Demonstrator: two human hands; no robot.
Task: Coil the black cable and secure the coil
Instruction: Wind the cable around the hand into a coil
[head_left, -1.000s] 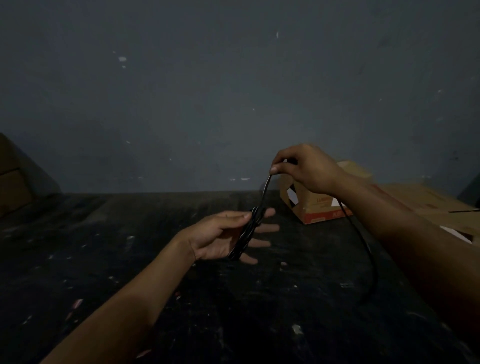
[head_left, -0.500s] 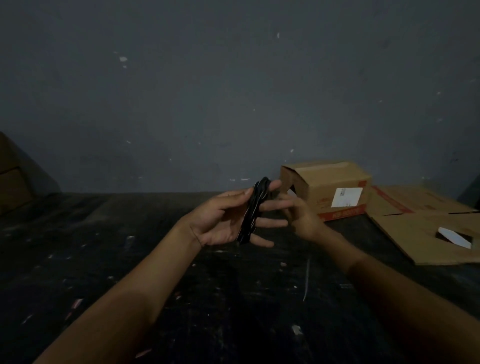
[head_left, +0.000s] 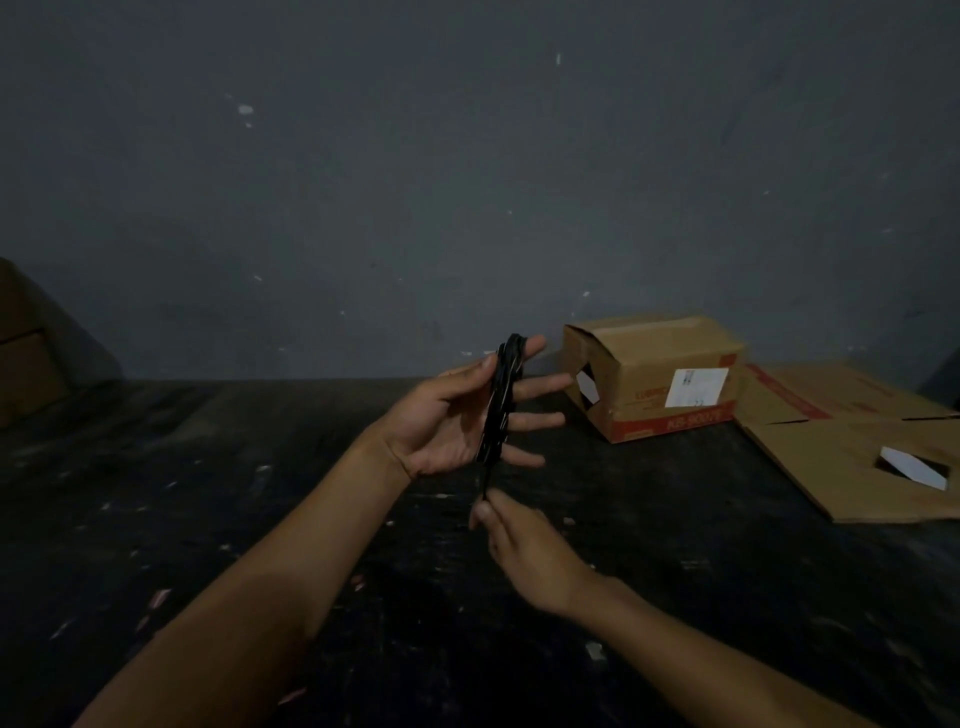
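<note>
Head view, dim light: left hand raised palm-up over the dark floor, fingers spread and extended, thumb pressing on the black cable, which sits as a tight coil wrapped around the fingers, running from index fingertip down to the little finger. Coil is upright, narrow, edge-on to the camera. A short loose tail of cable drops from the bottom of the coil to the right hand, which is just below the left hand; its thumb and index pinch the tail end, other fingers curled loosely, partly blurred. Right of the hands, a cardboard box lies on its side on the floor against the grey wall, white label facing the camera, red band along the bottom edge. Flattened cardboard beside it at right, with a cutout showing white. Brown shape at far left edge, unclear.
</note>
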